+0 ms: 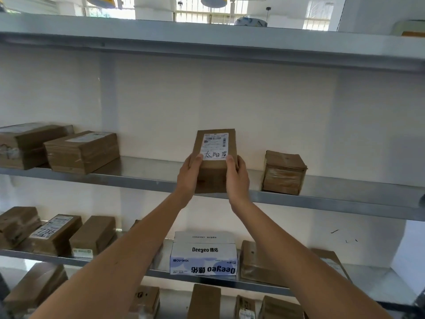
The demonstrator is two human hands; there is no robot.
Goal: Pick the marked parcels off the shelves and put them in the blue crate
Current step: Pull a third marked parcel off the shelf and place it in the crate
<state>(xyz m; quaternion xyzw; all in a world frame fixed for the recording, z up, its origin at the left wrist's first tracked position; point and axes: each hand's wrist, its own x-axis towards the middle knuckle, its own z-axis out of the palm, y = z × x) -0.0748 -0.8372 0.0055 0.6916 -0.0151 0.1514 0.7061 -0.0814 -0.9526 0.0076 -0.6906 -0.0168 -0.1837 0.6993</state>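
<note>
Parcel (pixel 215 157), marked, sits at the front edge of the middle shelf (pixel 345 199). My left hand (pixel 189 176) and right hand (pixel 236 178) grip its sides, fingers curled. Stiff cardboard, probably light; taped faces may slip.

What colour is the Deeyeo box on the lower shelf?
White with blue patches and dark lettering; Deeyeo box, head view.

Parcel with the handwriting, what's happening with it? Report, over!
Left hand and right hand grip the marked parcel, one each side. Parcel at middle shelf edge. Blue crate not visible. Nothing blocking.
</note>
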